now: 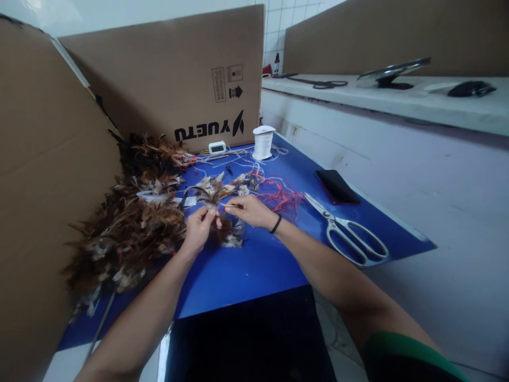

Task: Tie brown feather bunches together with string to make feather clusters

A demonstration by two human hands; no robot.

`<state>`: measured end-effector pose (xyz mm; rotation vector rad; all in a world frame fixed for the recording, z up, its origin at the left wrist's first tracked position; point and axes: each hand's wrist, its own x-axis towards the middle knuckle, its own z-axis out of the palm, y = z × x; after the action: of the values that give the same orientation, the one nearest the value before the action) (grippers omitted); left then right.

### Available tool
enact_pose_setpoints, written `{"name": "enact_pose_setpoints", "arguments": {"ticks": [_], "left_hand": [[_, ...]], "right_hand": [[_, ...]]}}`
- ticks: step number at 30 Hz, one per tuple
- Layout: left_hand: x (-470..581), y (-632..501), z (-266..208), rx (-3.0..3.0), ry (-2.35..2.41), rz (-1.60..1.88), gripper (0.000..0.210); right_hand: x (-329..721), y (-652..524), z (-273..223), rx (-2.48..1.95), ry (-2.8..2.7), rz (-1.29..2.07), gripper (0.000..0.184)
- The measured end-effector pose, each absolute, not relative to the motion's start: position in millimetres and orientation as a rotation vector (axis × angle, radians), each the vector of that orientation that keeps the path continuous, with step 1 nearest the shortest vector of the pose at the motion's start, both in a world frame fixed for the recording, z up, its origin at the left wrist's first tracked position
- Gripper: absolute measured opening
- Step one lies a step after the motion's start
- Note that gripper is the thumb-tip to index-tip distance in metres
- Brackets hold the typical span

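My left hand (200,227) pinches a small tuft of brown and grey feathers (210,198) above the blue table. Close beside it, my right hand (251,210) is closed, thumb against fingers, on a thin pale strand (229,205) that runs toward the tuft. Whether the strand is a quill or a string I cannot make out. Loose feathers (234,239) lie under and behind the hands. To the left spreads a big heap of brown feathers (139,239). Tangled red strings (283,199) lie just beyond my right wrist.
Silver scissors (350,236) and a black phone (337,187) lie on the blue table (254,270) at right. Farther back stand a white spool (263,143) and a small white device (217,148). Cardboard panels (159,74) wall the back and left; a white ledge (382,103) runs along the right.
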<state>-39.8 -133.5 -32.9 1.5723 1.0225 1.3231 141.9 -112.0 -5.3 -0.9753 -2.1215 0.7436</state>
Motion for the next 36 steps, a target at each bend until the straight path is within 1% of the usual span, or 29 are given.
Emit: {"name": "enact_pose_setpoints", "arguments": {"ticks": [9, 18, 22, 26, 27, 28, 30, 34, 36], "left_hand": [[-40.4, -133.0, -33.1, 1.554, 1.008, 1.308, 0.023], [-42.1, -130.2, -36.3, 1.539, 1.027, 1.316, 0.023], [-41.7, -129.7, -35.6, 1.522, 1.039, 1.348, 0.024], [-40.9, -129.4, -34.8, 1.469, 1.017, 1.362, 0.024], [-40.9, -129.3, -34.8, 1.464, 1.014, 1.365, 0.024], [-40.9, -129.2, -34.8, 1.463, 1.012, 1.368, 0.024], [-41.0, -129.1, -34.9, 1.464, 1.011, 1.376, 0.024], [-41.3, -128.5, -35.0, 1.463, 1.014, 1.390, 0.024], [-41.3, -128.0, -35.0, 1.460, 1.017, 1.397, 0.023]], "right_hand": [[141.7, -112.7, -4.8, -1.032, -2.093, 0.701, 0.019], [148.0, -109.5, -3.0, -1.119, -2.161, 0.638, 0.021], [165.2, -106.5, 5.5, -1.395, -2.263, 0.312, 0.021], [194.1, -97.4, 8.2, -1.744, -2.126, 0.076, 0.023], [201.7, -94.5, 7.6, -1.883, -2.076, 0.012, 0.025], [208.8, -91.7, 6.6, -2.001, -2.049, -0.028, 0.031], [220.4, -86.5, 3.9, -2.167, -2.037, -0.020, 0.038], [230.2, -80.1, -2.5, -2.274, -2.126, 0.128, 0.027], [230.7, -78.4, -5.2, -2.287, -2.134, 0.139, 0.026]]}}
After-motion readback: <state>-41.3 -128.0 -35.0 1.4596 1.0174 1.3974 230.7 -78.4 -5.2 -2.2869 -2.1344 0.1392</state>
